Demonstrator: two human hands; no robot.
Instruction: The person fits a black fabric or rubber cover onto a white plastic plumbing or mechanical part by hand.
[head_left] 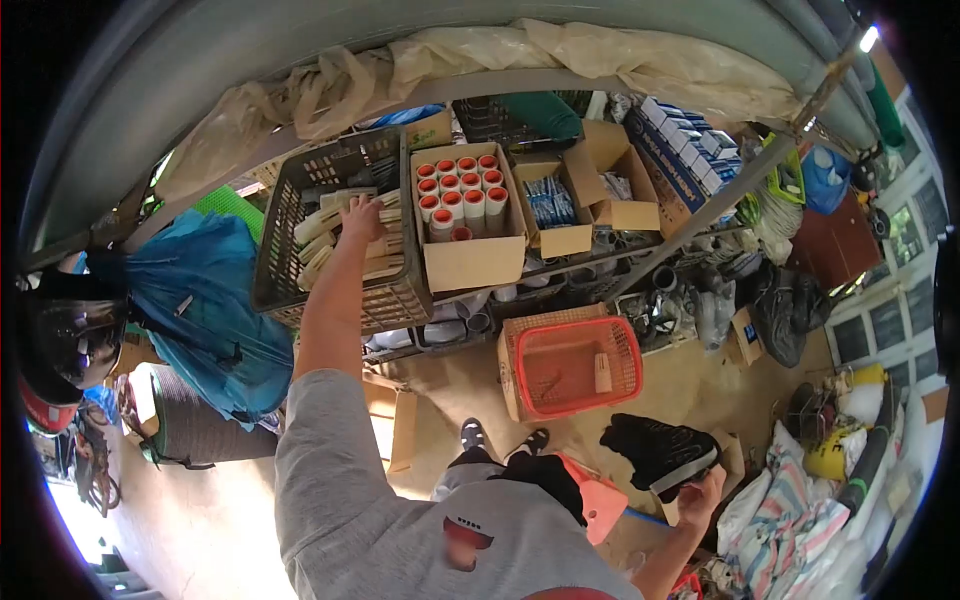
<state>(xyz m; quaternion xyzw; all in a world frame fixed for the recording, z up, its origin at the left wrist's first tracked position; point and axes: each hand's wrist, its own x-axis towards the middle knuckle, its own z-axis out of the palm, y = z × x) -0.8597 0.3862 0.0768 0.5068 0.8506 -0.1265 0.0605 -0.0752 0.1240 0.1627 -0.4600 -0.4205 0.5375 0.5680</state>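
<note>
My left hand [362, 218] is stretched up and out into the dark slotted crate [290, 240] on the shelf [640, 262], fingers curled down onto the pale flat pieces [335, 240] stacked inside; contact is clear, but whether the fingers have closed on one piece or just rest on the pile I cannot tell. The pieces lie directly under and around the fingertips, spreading toward the crate's near wall. Just beside the crate, on its right, stands a cardboard box [472, 262] packed with upright white tubes with red caps [460, 190]. My right hand [698, 492] is low, well apart from the shelf, fingers wrapped round the edge of a black shoe-like item [655, 448] with a pale sole (exact kind uncertain at this size). Between the two hands, on the floor, sits an orange mesh basket [575, 365]. A blue bag [205, 300] hangs left of the crate.
</note>
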